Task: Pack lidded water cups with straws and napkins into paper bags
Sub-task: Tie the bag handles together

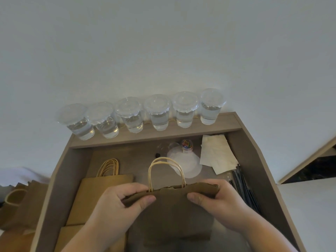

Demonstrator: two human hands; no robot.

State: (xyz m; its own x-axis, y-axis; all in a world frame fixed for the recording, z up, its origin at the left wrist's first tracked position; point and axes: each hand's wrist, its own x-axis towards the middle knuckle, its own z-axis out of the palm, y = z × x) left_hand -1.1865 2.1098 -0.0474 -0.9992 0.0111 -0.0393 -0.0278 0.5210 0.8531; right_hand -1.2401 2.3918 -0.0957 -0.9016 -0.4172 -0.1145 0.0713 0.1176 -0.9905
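Left hand: thumb and curled fingers pinch the top edge of the paper bag.
Right hand: pinches the same edge.
Lidded cups: six, rowed beyond the fingertips.
Napkins, straws: beside the right fingers.

Cups line the ledge at the back — open above them. Napkins, straws and flat bags flank the held bag; side walls hem it in.

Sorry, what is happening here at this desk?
A person holds a brown paper bag by its top edge, pinching it with the left hand and the right hand. It looks flat, not yet opened. Six lidded water cups stand in a row on the ledge behind; napkins, black straws and more flat bags lie nearby.
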